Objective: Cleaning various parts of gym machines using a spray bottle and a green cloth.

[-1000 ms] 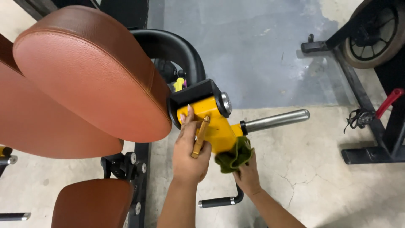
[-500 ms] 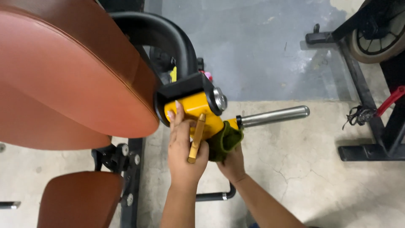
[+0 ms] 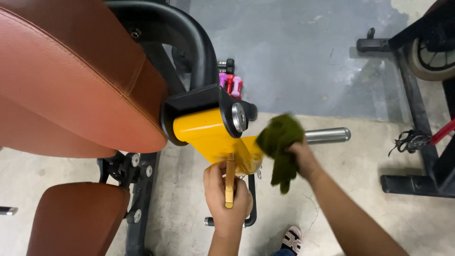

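My left hand (image 3: 226, 196) is closed around a slim wooden-coloured handle (image 3: 230, 181) and rests just below the yellow arm (image 3: 208, 135) of a gym machine. My right hand (image 3: 303, 159) grips a dark green cloth (image 3: 281, 144), lifted off the yellow arm and hanging in front of the chrome weight peg (image 3: 327, 135). The yellow arm pivots on a black bracket with a round steel cap (image 3: 238, 117). What the handle ends in is hidden by my hand.
Large brown padded cushions (image 3: 71, 80) fill the left, with a smaller brown seat pad (image 3: 76, 220) below. A black curved frame tube (image 3: 189, 38) stands behind. Small pink and red dumbbells (image 3: 230, 85) lie on the floor. Another machine's black base (image 3: 417, 180) is at the right.
My right hand lifted the green cloth off the yellow arm's lower end, up and to the right over the chrome peg. My left hand slid down off the yellow arm.
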